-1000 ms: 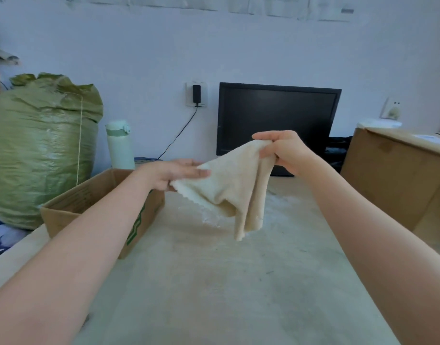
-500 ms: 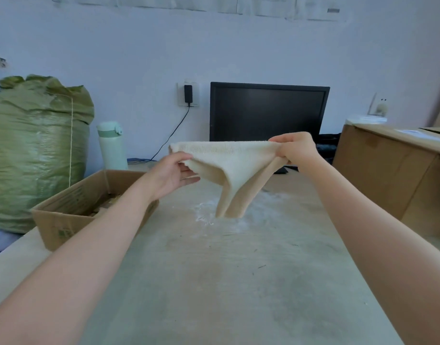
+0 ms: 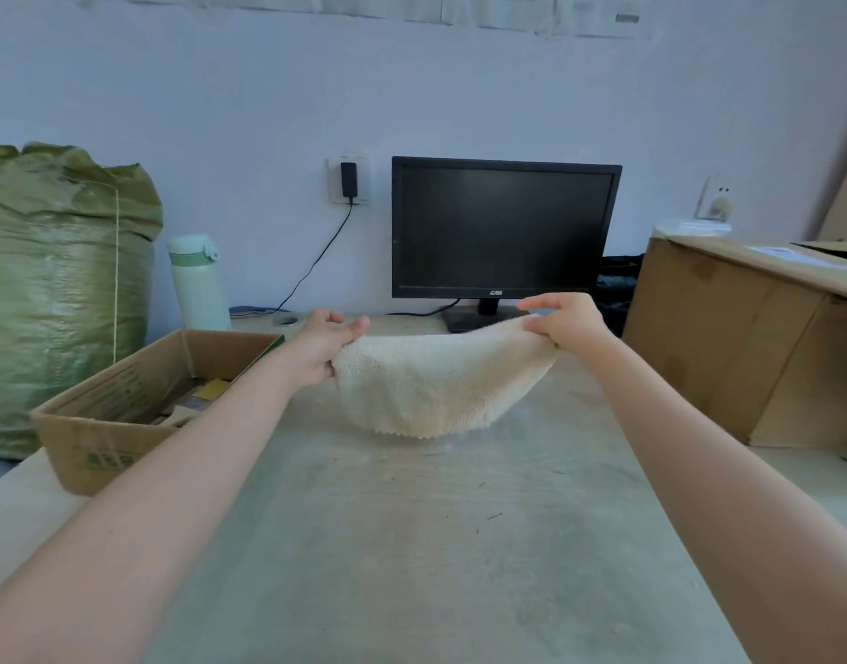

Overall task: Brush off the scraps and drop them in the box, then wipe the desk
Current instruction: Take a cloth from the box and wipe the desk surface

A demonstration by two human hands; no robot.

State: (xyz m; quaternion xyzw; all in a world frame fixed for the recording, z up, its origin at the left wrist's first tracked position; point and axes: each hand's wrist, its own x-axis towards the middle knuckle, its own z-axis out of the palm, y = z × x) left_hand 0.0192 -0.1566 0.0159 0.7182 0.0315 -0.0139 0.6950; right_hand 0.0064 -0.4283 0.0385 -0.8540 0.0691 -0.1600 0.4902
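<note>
A cream cloth (image 3: 436, 385) is stretched between both hands above the middle of the counter (image 3: 412, 543). The left hand (image 3: 323, 349) pinches its corner at 9 o'clock, with the thumb on top of the fabric. The right hand (image 3: 568, 325) grips the corner at 3 o'clock, fingers curled over the edge. Between them the cloth sags in a curve. Its zigzag lower edge hangs close to the counter, but whether it touches cannot be told.

From the cloth, an open box (image 3: 110, 438) sits at 8 o'clock on the counter's edge, with scraps (image 3: 206, 395) lying inside. A few dark specks (image 3: 493, 517) lie on the counter at 6 o'clock. A dark monitor (image 3: 503, 227) stands at 12 o'clock against the wall, and a charger (image 3: 348, 179) is plugged in at 11 o'clock. A pale green bottle (image 3: 198, 285) stands at 10 o'clock, just behind the open box, with a big green sack (image 3: 62, 289) beside it at 9 o'clock. A large carton (image 3: 728, 342) sits on the counter at 3 o'clock.
</note>
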